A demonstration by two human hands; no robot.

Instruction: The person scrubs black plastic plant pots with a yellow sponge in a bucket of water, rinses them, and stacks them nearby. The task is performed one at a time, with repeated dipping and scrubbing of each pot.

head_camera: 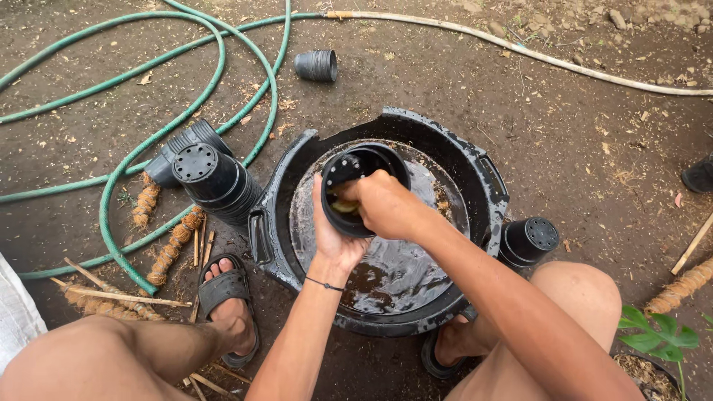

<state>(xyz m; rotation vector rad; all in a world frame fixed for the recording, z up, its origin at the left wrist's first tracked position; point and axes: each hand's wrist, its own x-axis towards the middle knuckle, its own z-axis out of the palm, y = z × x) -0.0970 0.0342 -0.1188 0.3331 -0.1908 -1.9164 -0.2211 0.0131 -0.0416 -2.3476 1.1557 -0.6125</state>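
Black plastic plant pot (pixel 362 182), held on its side above a large black tub (pixel 475 167) that contains dark water. The left hand (pixel 332 234) cups the pot from below and from the near side, fingers wrapped up against its outer wall, so that the open mouth faces the person. The right hand (pixel 382 202) reaches into the mouth of the pot, fingers curled and pressed together around a yellowish sponge-like pad (pixel 344 206), most of which is hidden by the hand; the pad lies against the inner wall, near the rim. The pot thus sits between the two hands, its base pointing away toward the far wall of the tub. A thin dark band circles the left wrist. To the left of the tub, a stack of black pots (pixel 212 178) lies base-up on bare soil, beside a green hose (pixel 148 145). A single pot (pixel 529 239) lies just right of the tub; another (pixel 316 65) lies farther off.
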